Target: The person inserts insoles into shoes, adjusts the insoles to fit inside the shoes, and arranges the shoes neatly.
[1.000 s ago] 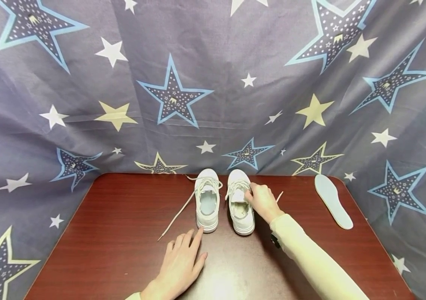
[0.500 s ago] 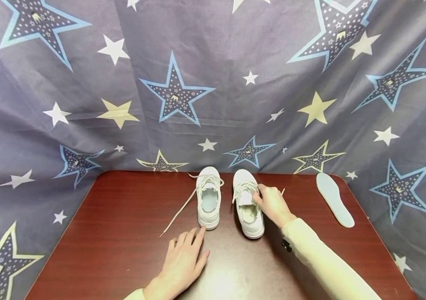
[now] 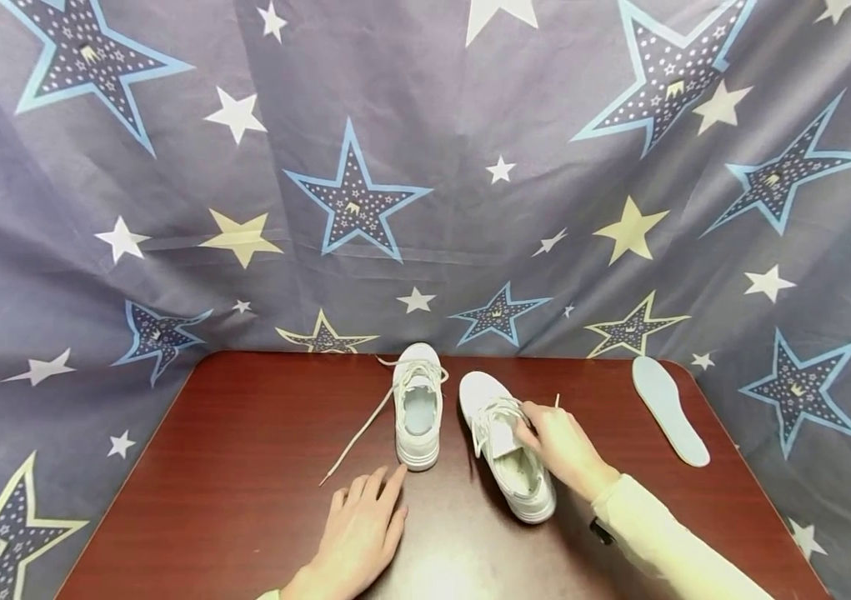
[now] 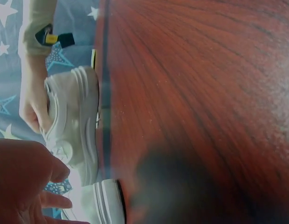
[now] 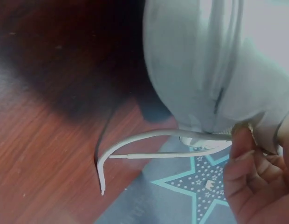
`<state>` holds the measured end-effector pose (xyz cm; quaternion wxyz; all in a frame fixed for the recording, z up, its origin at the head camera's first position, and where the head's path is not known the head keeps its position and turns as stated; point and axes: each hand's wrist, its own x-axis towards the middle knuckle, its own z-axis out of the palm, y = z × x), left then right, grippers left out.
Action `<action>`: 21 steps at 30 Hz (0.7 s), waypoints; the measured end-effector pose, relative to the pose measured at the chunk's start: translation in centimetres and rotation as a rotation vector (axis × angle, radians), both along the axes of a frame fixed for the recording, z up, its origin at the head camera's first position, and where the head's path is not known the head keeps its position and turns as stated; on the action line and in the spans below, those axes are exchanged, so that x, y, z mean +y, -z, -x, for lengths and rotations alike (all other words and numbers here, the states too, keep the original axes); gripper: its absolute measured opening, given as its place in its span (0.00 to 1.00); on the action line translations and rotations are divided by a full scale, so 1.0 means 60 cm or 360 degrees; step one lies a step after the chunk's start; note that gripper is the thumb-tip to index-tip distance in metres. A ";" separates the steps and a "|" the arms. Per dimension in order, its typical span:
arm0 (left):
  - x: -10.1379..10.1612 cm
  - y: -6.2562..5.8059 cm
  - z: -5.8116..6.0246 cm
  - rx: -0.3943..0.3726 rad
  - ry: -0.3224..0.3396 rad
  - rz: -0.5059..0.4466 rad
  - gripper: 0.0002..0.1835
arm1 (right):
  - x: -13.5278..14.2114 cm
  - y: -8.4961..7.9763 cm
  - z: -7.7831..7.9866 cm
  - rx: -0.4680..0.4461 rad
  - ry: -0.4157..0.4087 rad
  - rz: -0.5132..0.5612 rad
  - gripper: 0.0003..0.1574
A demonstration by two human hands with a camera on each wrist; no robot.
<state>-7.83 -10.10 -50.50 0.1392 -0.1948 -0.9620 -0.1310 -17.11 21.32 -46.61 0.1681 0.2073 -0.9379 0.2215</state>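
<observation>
My right hand (image 3: 568, 446) grips a white lace-up sneaker (image 3: 538, 502) at the side of its opening, thumb inside and fingers outside. The sneaker is turned, toe pointing up-left in the head view. In the left wrist view its sole sits higher than that of the second white sneaker (image 4: 105, 205). Loose lace ends (image 5: 149, 155) hang from the held sneaker in the right wrist view. My left hand (image 3: 356, 529) lies with fingers extended over the table, fingertips close behind the heel of the second sneaker (image 3: 418, 454), which stands upright with a pale blue insole inside.
A pale blue insole (image 3: 668, 410) lies near the right edge of the reddish-brown wooden table (image 3: 267, 433). One long lace (image 3: 357, 437) trails left from the second sneaker. A grey curtain with stars (image 3: 463, 250) hangs right behind the table's far edge.
My right hand has brought the gripped sneaker away from beside the other one, toward me and to the right, turning its heel rightward. The left hand has stayed almost still.
</observation>
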 end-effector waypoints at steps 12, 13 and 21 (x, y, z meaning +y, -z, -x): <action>0.001 -0.008 0.007 0.0020 -0.0003 -0.0042 0.31 | 0.007 -0.012 -0.052 0.0081 -0.0205 -0.0050 0.18; 0.000 -0.007 0.008 0.0016 -0.0002 -0.0041 0.32 | 0.008 -0.013 -0.056 0.0083 -0.0217 -0.0046 0.18; -0.005 -0.005 0.004 0.0035 0.0021 -0.0006 0.32 | 0.010 -0.010 -0.090 0.0054 -0.0393 -0.0045 0.16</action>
